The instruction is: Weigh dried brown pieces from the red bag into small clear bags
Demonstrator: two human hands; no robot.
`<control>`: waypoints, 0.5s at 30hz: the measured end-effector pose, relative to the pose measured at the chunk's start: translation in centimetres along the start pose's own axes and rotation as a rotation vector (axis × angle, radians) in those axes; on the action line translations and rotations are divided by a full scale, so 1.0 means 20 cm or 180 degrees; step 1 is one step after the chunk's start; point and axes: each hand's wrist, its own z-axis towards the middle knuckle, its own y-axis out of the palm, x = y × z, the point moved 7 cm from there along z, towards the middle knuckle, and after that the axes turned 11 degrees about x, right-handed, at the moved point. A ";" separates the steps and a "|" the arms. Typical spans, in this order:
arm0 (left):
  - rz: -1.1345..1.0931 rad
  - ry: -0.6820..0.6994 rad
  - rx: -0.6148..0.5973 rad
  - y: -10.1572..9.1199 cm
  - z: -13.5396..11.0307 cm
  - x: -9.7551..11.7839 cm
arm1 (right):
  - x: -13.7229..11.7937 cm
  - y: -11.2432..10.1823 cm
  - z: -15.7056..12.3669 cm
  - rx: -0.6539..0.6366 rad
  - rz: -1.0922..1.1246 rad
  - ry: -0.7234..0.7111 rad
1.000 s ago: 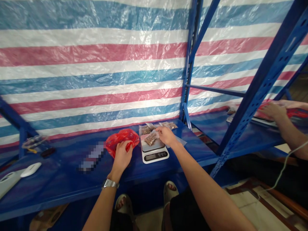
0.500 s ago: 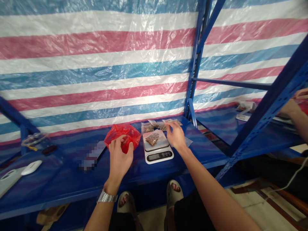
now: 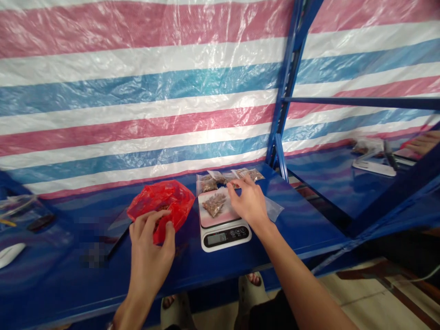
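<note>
A digital kitchen scale (image 3: 225, 238) stands before me with its display lit; the digits are too small to read surely. On its plate lies a small clear bag of brown bits (image 3: 214, 205). My right hand (image 3: 249, 204) hovers over the plate's right side, fingers loosely curled, thumb and index nearly meeting around a small gap, nothing visible in them. To the left, an open red plastic bag (image 3: 147, 197) holds small brown pieces. At its near edge is my left hand (image 3: 151, 247), fingers bent over the opening and thumb apart; fingertips partly hide the contents.
Several filled clear bags (image 3: 208, 184) lie behind the scale. A flat clear bag (image 3: 273, 208) is partly under my right wrist. The blue shelf (image 3: 192, 279) has a post (image 3: 283, 105) at right. A white object (image 3: 12, 254) is far left. Another person's hand (image 3: 426, 143) shows far right.
My view has moved closer and tilted down slightly. My right hand's fingertips have shifted left over the scale plate. My left hand sits lower, at the red bag's near edge.
</note>
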 end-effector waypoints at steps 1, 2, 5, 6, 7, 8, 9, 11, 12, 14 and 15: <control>-0.0017 0.0020 0.0027 0.00 0.00 0.01 | 0.00 0.00 0.00 -0.0042 -0.0086 0.0036; -0.0031 0.0038 0.0050 0.00 0.00 0.01 | 0.00 0.01 -0.01 -0.0084 -0.0163 0.0072; -0.0061 0.0048 0.0096 0.01 0.00 0.03 | -0.01 0.02 -0.02 -0.0210 -0.0332 0.0145; -0.0078 0.0036 0.0108 0.01 -0.01 0.03 | -0.01 0.03 -0.02 -0.0248 -0.0372 0.0147; -0.0095 0.0020 0.0112 0.02 -0.01 0.03 | -0.01 0.04 -0.02 -0.0273 -0.0404 0.0141; -0.0112 0.0004 0.0119 0.02 -0.01 0.03 | -0.01 0.04 -0.03 -0.0280 -0.0430 0.0134; -0.0130 -0.0006 0.0132 0.02 -0.01 0.04 | -0.01 0.04 -0.02 -0.0272 -0.0447 0.0125; -0.0161 -0.0009 0.0140 0.03 -0.01 0.05 | 0.00 0.04 -0.02 -0.0238 -0.0427 0.0113; -0.0174 -0.0006 0.0140 0.03 -0.01 0.06 | 0.00 0.04 -0.02 -0.0218 -0.0393 0.0110; -0.0197 -0.0014 0.0144 0.03 -0.01 0.07 | 0.01 0.04 -0.01 -0.0163 -0.0314 0.0099; -0.0212 -0.0026 0.0135 0.04 -0.01 0.08 | 0.02 0.04 -0.01 -0.0128 -0.0292 0.0085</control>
